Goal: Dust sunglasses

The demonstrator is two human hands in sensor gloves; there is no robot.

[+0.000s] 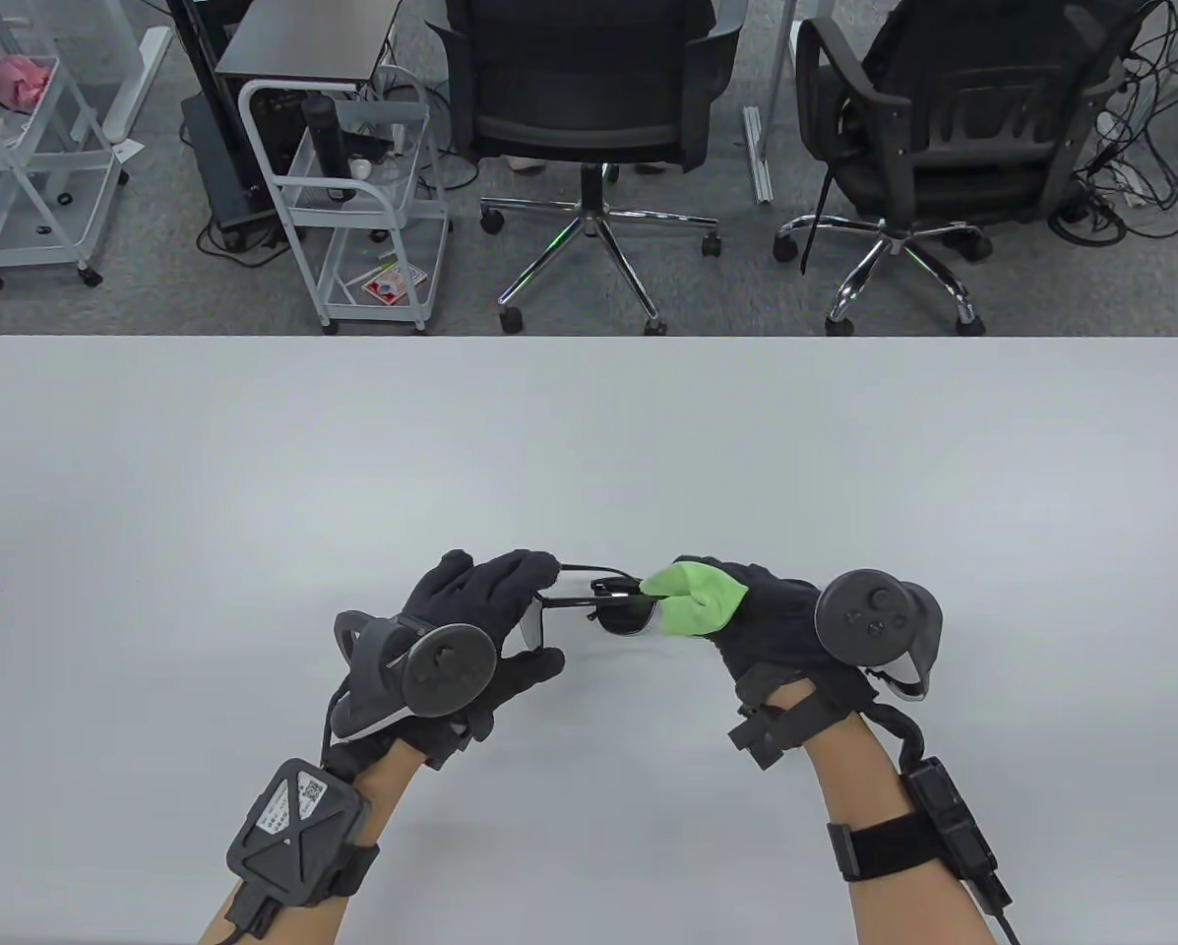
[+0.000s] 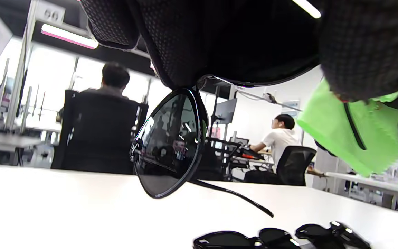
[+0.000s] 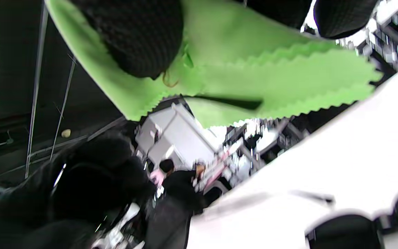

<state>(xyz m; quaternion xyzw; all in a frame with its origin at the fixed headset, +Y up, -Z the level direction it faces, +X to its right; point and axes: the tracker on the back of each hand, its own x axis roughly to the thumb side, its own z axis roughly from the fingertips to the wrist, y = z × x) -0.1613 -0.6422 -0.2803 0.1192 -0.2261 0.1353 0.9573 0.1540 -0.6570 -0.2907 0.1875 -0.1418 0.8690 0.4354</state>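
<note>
Black sunglasses (image 1: 620,615) hang just above the white table (image 1: 589,443), near its front middle. My left hand (image 1: 534,615) grips them at the left lens, fingers curled over the frame and thumb below. My right hand (image 1: 672,600) pinches a bright green cloth (image 1: 707,600) around the right end of the glasses. The left wrist view shows one dark lens (image 2: 168,145) hanging below my fingers (image 2: 199,38), with a thin temple arm running into the cloth (image 2: 351,135). In the right wrist view, the zigzag-edged cloth (image 3: 254,69) is folded over a dark temple piece under my fingertip (image 3: 133,38).
Beyond the table's far edge stand two black office chairs (image 1: 598,118) (image 1: 943,128) and white wire carts (image 1: 362,197). People sit at desks in the background of the left wrist view. Bare tabletop lies all around both hands.
</note>
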